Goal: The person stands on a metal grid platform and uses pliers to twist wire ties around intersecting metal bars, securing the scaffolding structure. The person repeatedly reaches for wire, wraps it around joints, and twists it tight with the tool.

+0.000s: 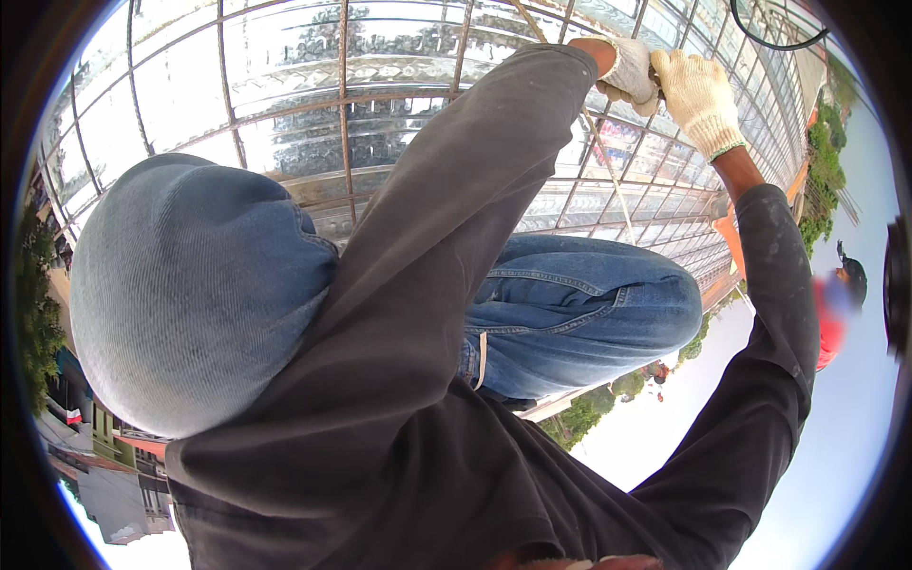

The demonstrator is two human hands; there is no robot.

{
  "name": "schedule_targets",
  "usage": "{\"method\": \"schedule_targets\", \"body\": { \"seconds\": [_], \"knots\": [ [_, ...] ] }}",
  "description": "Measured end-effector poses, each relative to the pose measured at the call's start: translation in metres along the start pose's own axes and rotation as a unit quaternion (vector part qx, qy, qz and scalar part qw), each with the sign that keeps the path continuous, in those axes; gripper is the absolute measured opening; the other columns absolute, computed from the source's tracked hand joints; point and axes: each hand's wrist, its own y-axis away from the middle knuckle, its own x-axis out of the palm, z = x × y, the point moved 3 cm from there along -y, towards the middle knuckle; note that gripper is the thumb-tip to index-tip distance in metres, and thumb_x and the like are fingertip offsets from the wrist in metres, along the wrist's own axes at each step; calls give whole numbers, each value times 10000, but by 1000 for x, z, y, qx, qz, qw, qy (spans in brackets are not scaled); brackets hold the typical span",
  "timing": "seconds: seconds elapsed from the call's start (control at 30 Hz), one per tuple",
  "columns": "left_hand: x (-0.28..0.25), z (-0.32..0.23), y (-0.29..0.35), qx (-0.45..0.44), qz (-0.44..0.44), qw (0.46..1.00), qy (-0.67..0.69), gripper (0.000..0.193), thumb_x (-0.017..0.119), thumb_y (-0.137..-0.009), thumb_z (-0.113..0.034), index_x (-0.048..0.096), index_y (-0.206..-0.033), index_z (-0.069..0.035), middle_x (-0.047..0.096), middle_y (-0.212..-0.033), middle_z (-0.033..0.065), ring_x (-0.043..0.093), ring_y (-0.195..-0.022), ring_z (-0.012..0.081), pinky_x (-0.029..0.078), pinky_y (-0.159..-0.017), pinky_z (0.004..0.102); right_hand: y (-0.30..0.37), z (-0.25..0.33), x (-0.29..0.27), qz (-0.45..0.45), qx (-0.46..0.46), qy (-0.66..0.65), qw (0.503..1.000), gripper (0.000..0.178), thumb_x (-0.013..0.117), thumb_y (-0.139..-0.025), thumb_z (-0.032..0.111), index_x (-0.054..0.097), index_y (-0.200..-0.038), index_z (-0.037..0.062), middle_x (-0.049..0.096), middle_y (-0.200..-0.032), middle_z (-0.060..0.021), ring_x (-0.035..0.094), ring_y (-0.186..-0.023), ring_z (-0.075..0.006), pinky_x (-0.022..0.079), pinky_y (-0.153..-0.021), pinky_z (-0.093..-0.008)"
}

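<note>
My left hand point(630, 76) and my right hand point(700, 102), both in cream knitted work gloves, meet at the upper right, close above a grid of rusty steel rebar point(344, 123). Curled fingers on the left glove press against the right glove's fingertips, which bend down beside them. Whatever lies between the two hands is hidden by the gloves. A thin pale string or strip point(609, 174) runs slantwise across the bars and passes under my left hand.
Shiny corrugated metal sheeting point(313, 152) lies beneath the rebar. My jeans-clad knees point(199, 294) are bent on either side of my left arm. A black cable loop point(781, 46) is at the top right. Another person in red point(830, 328) is at the far right. Trees and buildings stand beyond.
</note>
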Motion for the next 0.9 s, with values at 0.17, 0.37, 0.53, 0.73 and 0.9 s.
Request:
{"method": "schedule_targets", "body": {
  "seconds": [0.17, 0.37, 0.53, 0.73, 0.9],
  "knots": [
    [-24, 4, 19, 26, -77, 994, -75, 334, 849, -858, -339, 812, -1045, -64, 786, -903, 120, 718, -808, 261, 574, -751, 413, -5, 5, -12, 131, 69, -86, 985, 267, 707, -1034, 119, 714, -1297, 73, 826, -1152, -170, 823, -1065, -366, 669, -896, -495],
    [-68, 15, 49, 36, -156, 986, -38, 417, 821, -873, -371, 807, -1141, -53, 798, -1068, 197, 741, -1008, 350, 581, -900, 452, -7, -4, -7, 244, 33, -197, 949, 251, 741, -1014, 230, 783, -1124, 9, 809, -1091, -261, 801, -1036, -405, 643, -881, -508],
    [-89, 43, 78, 28, -223, 974, 6, 489, 799, -885, -397, 802, -1221, -43, 808, -1206, 261, 761, -1175, 424, 587, -1024, 483, 1, 8, -25, 457, 191, -390, 776, 304, 761, -1019, 291, 755, -914, 6, 684, -766, -102, 644, -568, -216, 505, -493, -385],
    [-94, 40, 128, -3, -296, 940, 168, 514, 822, -880, -443, 792, -1189, -34, 809, -1202, 253, 761, -1158, 420, 587, -1011, 483, 50, 39, -18, 497, 279, -681, 460, 292, 712, -1076, 305, 688, -897, 75, 482, -683, 86, 353, -497, -45, 297, -426, -273],
    [-71, 68, 124, -40, -474, 845, 245, 494, 825, -889, -403, 783, -1180, -7, 811, -1115, 268, 771, -1071, 444, 592, -967, 507, 78, 58, -41, 332, 374, -694, 518, 275, 671, -1123, 313, 650, -937, 112, 443, -678, 102, 351, -499, -45, 281, -430, -294]
  ]
}}
